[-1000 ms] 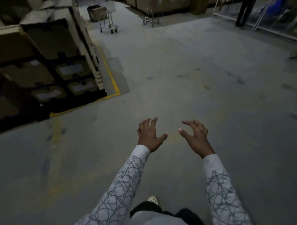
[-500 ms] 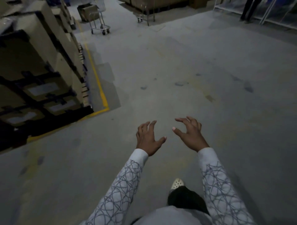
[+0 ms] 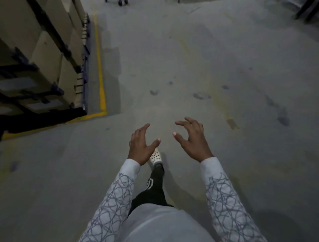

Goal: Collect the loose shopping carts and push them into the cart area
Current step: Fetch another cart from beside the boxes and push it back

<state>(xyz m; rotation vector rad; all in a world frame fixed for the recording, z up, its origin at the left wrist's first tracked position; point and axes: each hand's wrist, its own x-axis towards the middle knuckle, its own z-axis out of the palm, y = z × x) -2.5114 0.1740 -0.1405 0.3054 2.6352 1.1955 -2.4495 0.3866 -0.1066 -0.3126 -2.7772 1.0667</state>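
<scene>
Grey concrete floor point(image 3: 224, 60) fills most of the view, and a yellow line point(image 3: 101, 69) painted on it turns a corner. To the left of that line stand stacked cardboard boxes point(image 3: 46, 51) bound with dark straps. To the right of the line and nearer the person, both hands are held out over the bare floor, side by side but apart. They touch neither each other nor anything else. The left hand point(image 3: 140, 148) has its fingers spread and lightly bent. The right hand point(image 3: 191, 143) is clawed a little more and also holds nothing. Both arms wear white sleeves point(image 3: 222, 198) with a grey scribble pattern. Just under the left hand, a pale shoe point(image 3: 156, 156) with holes steps forward on a dark trouser leg point(image 3: 153, 191). Of the shopping cart point(image 3: 120, 2) only small wheels show, at the very top edge. They lie beyond the far end of the line and slightly to its right, well apart from both hands.
</scene>
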